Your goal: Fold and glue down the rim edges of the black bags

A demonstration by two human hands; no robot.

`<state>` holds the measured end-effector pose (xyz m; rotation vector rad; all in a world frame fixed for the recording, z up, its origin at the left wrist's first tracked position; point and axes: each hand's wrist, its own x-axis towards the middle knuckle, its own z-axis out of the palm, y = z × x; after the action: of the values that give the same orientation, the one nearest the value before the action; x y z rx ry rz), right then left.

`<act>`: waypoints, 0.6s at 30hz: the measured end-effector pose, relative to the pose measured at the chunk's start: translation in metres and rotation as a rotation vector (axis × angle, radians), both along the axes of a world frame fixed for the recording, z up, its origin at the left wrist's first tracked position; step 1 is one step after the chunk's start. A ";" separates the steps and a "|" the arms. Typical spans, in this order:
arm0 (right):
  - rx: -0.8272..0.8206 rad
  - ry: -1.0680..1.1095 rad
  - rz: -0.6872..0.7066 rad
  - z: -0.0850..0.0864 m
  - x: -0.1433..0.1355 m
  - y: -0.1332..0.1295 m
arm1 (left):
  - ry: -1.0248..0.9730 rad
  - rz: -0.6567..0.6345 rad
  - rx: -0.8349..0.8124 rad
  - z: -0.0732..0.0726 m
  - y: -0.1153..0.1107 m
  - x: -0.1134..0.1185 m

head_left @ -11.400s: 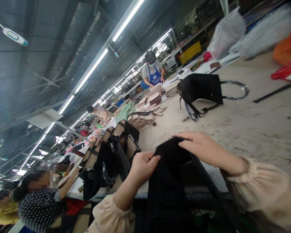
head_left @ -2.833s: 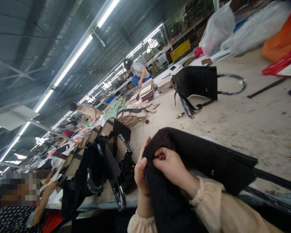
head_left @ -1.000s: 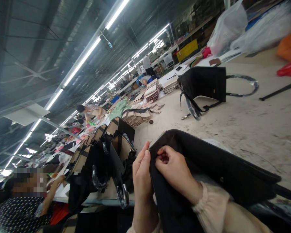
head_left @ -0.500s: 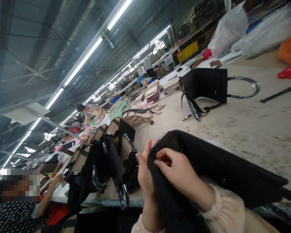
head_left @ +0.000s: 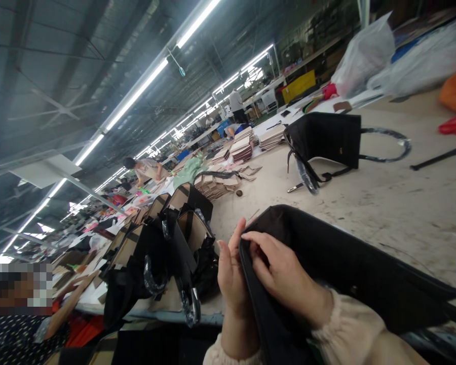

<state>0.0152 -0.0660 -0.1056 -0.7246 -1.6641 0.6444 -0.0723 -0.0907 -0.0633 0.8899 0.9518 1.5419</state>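
Observation:
A black bag piece (head_left: pixel 349 263) lies across the table's front edge, its long side reaching to the right. My left hand (head_left: pixel 233 279) is behind its left edge, palm against the fabric, thumb and fingers apart with the fingertips partly hidden. My right hand (head_left: pixel 283 274) pinches the edge near the top corner, thumb and fingers bent over the black fabric. Both hands are close together, on either side of the same edge.
Several black bags with tan insides (head_left: pixel 192 228) stand left of my hands. Another black bag (head_left: pixel 327 137) with a wrapped handle lies behind. Stacked tan panels (head_left: pixel 242 147) and plastic bags (head_left: pixel 365 56) are farther back. A person in dotted clothing (head_left: pixel 19 334) is at lower left.
My right hand has shifted up toward the corner of the edge, its fingertips now closer to my left fingers. The person at lower left has moved further left.

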 end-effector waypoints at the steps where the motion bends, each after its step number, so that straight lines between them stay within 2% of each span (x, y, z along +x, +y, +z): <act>1: 0.060 -0.011 0.012 -0.003 0.000 -0.001 | 0.006 -0.003 0.010 0.000 0.000 0.000; 7: 0.197 -0.093 0.054 -0.013 0.003 -0.004 | -0.024 0.032 0.031 -0.004 0.002 0.001; 18: 0.230 -0.157 0.012 -0.018 0.000 -0.006 | 0.009 0.079 -0.018 -0.003 0.002 -0.001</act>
<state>0.0153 -0.0725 -0.1237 -0.6116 -1.8524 0.4037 -0.0737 -0.0886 -0.0658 0.8558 1.0170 1.5950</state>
